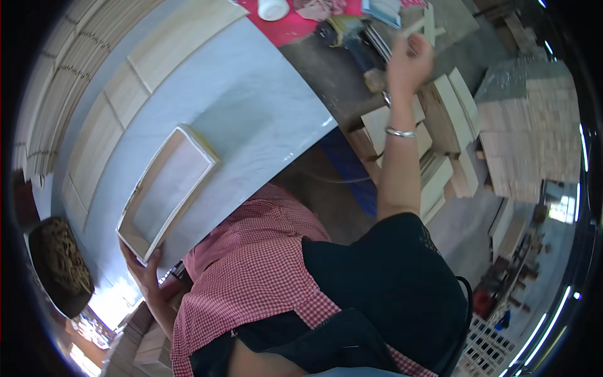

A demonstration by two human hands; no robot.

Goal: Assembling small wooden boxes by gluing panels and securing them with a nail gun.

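Observation:
A shallow rectangular wooden frame point(169, 217), open through the middle, rests on the pale blue-white tabletop point(264, 94). My left hand point(144, 270) grips its near left corner, the fingers partly hidden beneath. My right arm reaches far out to the right, past the tabletop. There my right hand point(411, 63) is closed, fingers curled in, beside thin pale wood strips point(429, 28). What it holds, if anything, is hidden. Left of that hand lies a yellow and dark hand tool point(355, 47), its kind unclear.
Flat wood panels point(119, 103) line the table's far left edge. Stacked boards point(446, 113) stand under my right forearm, with a larger wood stack point(531, 132) beyond. A white cup point(273, 9) sits on a red surface point(292, 28). A dark bin point(59, 267) of wood scraps stands left.

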